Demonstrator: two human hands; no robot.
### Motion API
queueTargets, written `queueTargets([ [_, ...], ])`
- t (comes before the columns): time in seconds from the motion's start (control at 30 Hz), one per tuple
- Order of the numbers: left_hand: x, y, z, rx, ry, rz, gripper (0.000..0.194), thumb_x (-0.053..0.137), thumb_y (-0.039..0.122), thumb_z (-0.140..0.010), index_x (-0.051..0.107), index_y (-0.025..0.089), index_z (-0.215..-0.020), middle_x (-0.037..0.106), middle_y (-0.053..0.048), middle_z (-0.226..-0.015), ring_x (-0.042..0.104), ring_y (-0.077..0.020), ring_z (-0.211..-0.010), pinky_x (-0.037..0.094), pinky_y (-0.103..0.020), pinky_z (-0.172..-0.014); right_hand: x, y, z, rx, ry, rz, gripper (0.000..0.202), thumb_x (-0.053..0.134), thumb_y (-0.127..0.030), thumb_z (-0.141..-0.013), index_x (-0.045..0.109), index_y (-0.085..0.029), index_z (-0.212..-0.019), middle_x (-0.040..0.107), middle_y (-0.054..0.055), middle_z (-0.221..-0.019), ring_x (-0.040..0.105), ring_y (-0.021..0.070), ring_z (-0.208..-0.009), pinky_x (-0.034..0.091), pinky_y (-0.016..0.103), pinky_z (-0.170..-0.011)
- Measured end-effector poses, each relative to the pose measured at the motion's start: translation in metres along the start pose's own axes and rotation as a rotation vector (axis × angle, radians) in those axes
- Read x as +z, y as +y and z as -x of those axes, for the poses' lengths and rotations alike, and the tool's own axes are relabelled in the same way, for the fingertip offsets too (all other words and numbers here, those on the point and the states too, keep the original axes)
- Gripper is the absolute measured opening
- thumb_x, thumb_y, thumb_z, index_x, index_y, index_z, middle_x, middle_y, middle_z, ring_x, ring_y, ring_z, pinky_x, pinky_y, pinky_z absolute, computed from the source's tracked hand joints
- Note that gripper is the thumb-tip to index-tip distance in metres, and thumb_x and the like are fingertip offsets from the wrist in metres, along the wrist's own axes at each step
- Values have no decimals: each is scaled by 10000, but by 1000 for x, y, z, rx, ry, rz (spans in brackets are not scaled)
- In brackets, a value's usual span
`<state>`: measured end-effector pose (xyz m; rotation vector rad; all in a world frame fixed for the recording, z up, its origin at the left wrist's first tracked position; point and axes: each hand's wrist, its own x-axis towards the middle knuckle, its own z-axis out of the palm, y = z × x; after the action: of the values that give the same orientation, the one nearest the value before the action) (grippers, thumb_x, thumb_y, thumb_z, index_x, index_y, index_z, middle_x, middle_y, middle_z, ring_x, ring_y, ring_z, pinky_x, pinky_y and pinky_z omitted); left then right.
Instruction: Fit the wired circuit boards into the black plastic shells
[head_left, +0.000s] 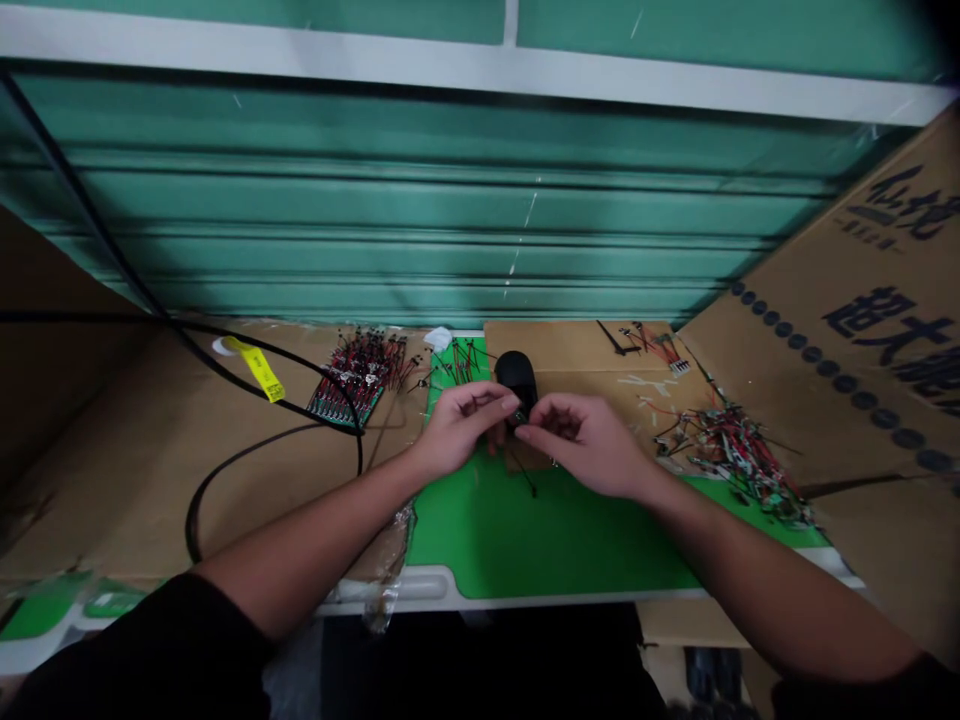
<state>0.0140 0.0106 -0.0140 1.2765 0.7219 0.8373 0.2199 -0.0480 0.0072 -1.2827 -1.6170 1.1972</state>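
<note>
My left hand (466, 425) and my right hand (583, 440) meet over the middle of the green work surface (480, 540). Thumb and fingers of each are pinched together at a small greenish circuit board (520, 416), mostly hidden by the fingertips. Below the hands a thin dark wire (525, 474) with a small dark end shows; I cannot tell whether it joins the board. Right behind the fingertips stands a black rounded object (515, 370), its lower part covered by the hands.
At left, a panel of small boards with red and black wires (352, 385) sits on cardboard (277, 470). Loose wired boards (739, 455) are heaped at right. A black cable (97, 215) with a yellow tag (261, 370) crosses the left. Cardboard walls (840, 330) flank the right.
</note>
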Motion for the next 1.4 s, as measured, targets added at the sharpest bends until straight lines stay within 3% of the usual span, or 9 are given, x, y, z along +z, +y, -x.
queueTargets([
  [0.1,3,-4,-1,-8,30,10,458,909,582,-774,788,165,-917,706,-12,-639,627,-143,-510,529,-275,-483,1,6,-5,28,3,-91,387,831,-567,-878,698,-205,-853,680,-1,-741,534,130,-602,397,265,-537],
  [0.27,4,-5,-2,-21,50,25,473,924,591,-765,795,150,-878,752,-38,-670,663,-141,-525,564,-271,-522,3,8,-8,63,-67,-203,372,811,-551,-907,690,-199,-890,717,8,-795,571,121,-617,446,260,-568],
  [0.57,4,-5,-5,-97,46,95,495,973,566,-711,764,133,-828,744,-39,-676,680,-141,-521,571,-255,-493,-8,11,-12,87,-75,-138,322,771,-511,-918,722,-194,-951,691,10,-823,566,127,-641,446,263,-573],
  [0.87,-1,-5,-6,-190,-56,110,510,979,566,-710,757,116,-802,751,-56,-675,691,-146,-518,580,-250,-489,-18,16,-17,-71,79,9,269,767,-471,-927,765,-202,-917,724,23,-841,610,158,-711,480,288,-639],
  [1.0,-2,-7,-5,-236,-91,143,495,994,535,-701,770,115,-839,761,-62,-690,702,-158,-530,589,-263,-498,-19,26,-21,-117,92,63,251,764,-462,-946,769,-213,-916,743,37,-863,654,189,-742,532,322,-674],
  [1.1,-3,-9,-7,-244,-38,185,471,994,515,-711,765,117,-819,768,-72,-712,715,-160,-553,597,-264,-522,-21,29,-22,-224,195,218,220,766,-415,-969,765,-231,-1091,760,71,-1038,710,229,-865,606,396,-799],
  [1.2,-5,-10,-11,-243,89,268,462,1012,488,-693,763,118,-814,780,-75,-744,728,-150,-587,604,-247,-559,-22,27,-19,-417,389,460,440,814,-341,-943,689,-261,-1357,663,133,-1334,689,299,-1155,605,501,-1011],
  [1.27,-6,-9,-14,-242,150,317,456,1022,468,-685,769,115,-826,789,-78,-768,733,-141,-609,608,-237,-589,-21,25,-17,-531,372,547,497,825,-310,-941,669,-283,-1411,640,134,-1350,666,313,-1228,595,516,-1063],
  [1.4,-7,-9,-14,-236,168,338,438,1017,444,-705,787,105,-858,797,-87,-790,726,-128,-629,604,-229,-614,-10,23,-13,-685,204,501,382,797,-280,-990,724,-299,-1365,725,89,-1219,732,254,-1108,645,432,-977],
])
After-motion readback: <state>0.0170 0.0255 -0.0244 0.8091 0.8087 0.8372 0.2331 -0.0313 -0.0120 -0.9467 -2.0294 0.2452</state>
